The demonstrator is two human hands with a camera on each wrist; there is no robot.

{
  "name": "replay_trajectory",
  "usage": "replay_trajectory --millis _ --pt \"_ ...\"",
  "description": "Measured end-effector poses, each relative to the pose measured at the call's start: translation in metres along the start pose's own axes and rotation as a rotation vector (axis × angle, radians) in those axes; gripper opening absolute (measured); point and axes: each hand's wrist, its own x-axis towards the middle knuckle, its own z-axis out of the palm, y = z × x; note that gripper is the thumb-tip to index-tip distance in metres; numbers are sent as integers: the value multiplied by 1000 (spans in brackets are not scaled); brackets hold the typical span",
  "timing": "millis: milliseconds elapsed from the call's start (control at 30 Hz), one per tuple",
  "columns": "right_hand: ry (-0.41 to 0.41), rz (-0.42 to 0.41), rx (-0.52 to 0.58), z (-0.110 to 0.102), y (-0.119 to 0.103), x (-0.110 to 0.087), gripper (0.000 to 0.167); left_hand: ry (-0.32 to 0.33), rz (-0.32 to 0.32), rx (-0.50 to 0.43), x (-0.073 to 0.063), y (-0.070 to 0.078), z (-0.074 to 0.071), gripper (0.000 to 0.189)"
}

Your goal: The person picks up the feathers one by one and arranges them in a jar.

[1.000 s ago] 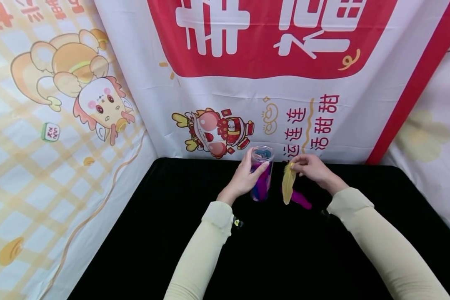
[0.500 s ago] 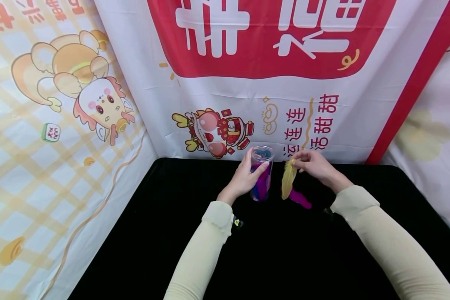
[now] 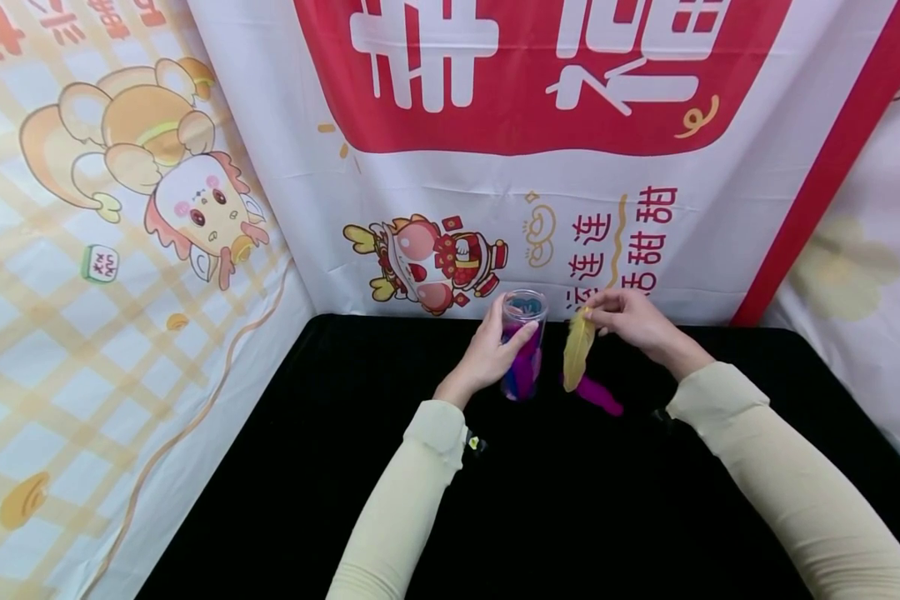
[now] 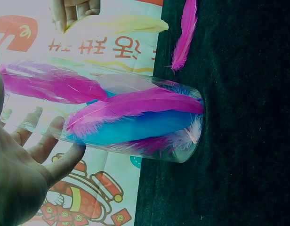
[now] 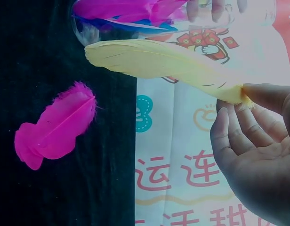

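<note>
A clear cylindrical jar stands upright on the black table, with pink, blue and white feathers inside. My left hand grips it around its upper part from the left. To the right of the jar, my right hand pinches a yellow feather by its fluffy end between thumb and fingers; the rest hangs down beside the jar, outside it. A pink feather lies on the table just below and right of the yellow one.
The black-covered table ends close behind the jar at a printed white and red cloth backdrop. Another printed cloth stands along the left side, and pale cloth along the right.
My right hand has risen slightly, lifting the yellow feather a little higher above the pink feather. The left hand and the jar have stayed in place.
</note>
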Motion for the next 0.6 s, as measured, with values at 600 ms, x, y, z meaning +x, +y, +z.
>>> replay_trajectory --millis 600 --pt "31 -47 -10 -3 -14 -3 32 -10 -27 -4 -1 1 0 82"
